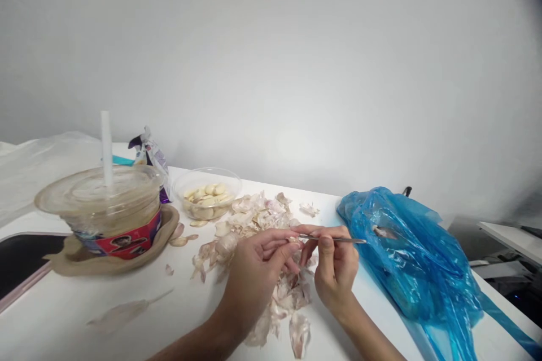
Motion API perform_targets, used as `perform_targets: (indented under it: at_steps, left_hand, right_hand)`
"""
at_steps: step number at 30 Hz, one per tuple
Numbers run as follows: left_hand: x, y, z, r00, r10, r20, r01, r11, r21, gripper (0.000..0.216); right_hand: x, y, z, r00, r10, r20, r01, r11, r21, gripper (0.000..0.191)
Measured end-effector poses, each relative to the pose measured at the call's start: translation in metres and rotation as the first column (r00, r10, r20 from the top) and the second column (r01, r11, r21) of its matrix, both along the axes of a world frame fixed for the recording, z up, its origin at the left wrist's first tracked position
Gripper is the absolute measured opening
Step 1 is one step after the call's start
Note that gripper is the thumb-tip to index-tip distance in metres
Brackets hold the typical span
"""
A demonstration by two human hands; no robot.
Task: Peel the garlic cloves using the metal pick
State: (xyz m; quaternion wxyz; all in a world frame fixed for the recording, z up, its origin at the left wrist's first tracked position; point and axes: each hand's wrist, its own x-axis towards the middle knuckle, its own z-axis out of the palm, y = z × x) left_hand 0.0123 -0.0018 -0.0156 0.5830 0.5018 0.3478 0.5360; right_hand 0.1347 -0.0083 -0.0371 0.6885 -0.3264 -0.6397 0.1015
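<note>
My left hand [258, 271] is closed around a garlic clove [293, 240], pinched at the fingertips. My right hand [334, 265] grips a thin metal tool [334, 239] whose tip touches the clove. Both hands hover over a heap of papery garlic skins [254, 220] on the white table [63, 316]. A clear bowl of peeled cloves [207, 194] stands behind the heap.
A lidded plastic drink cup with a white straw [105, 203] stands at the left on a brown pad. A dark phone or tablet [21, 262] lies at the left edge. A crumpled blue plastic bag [406, 254] lies to the right. The table's right edge is near.
</note>
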Motion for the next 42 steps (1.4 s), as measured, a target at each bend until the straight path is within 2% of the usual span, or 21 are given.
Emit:
perform_targets:
  at_steps: [8,15,18,25,32,39,42]
  left_hand:
    - [-0.005,0.002,0.015,0.995,-0.062,-0.073,0.067,0.995,0.072,0.006]
    - [0.001,0.003,0.019,0.995,-0.091,-0.048,0.096,0.989,0.114,0.008]
    - [0.0,0.006,0.015,0.994,-0.107,-0.032,0.109,0.991,0.082,0.007]
    - [-0.002,0.006,-0.003,0.993,-0.101,0.064,0.104,0.994,-0.044,0.007]
    - [-0.002,0.001,-0.001,0.978,-0.143,0.152,0.158,0.983,-0.091,0.007]
    - [-0.003,0.0,0.005,0.994,-0.05,0.098,0.06,0.993,-0.1,0.006]
    - [-0.001,0.0,0.007,0.996,0.0,0.087,0.009,0.995,-0.103,0.008]
  right_hand:
    - [0.0,0.002,0.002,0.997,0.059,-0.045,-0.06,0.998,-0.024,0.014]
    - [0.0,0.001,0.008,0.982,0.072,-0.175,-0.075,0.997,-0.013,0.014]
    - [-0.001,0.001,0.007,0.986,0.056,-0.154,-0.063,0.997,-0.037,0.015]
    - [-0.005,-0.003,0.007,0.972,0.162,-0.173,-0.178,0.981,-0.077,0.015]
    - [-0.007,-0.009,0.016,0.952,0.2,-0.233,-0.235,0.963,-0.132,0.018]
    - [-0.006,-0.008,0.012,0.96,0.185,-0.211,-0.203,0.977,-0.067,0.015]
    - [-0.003,-0.009,0.006,0.978,0.173,-0.119,-0.176,0.984,-0.012,0.012]
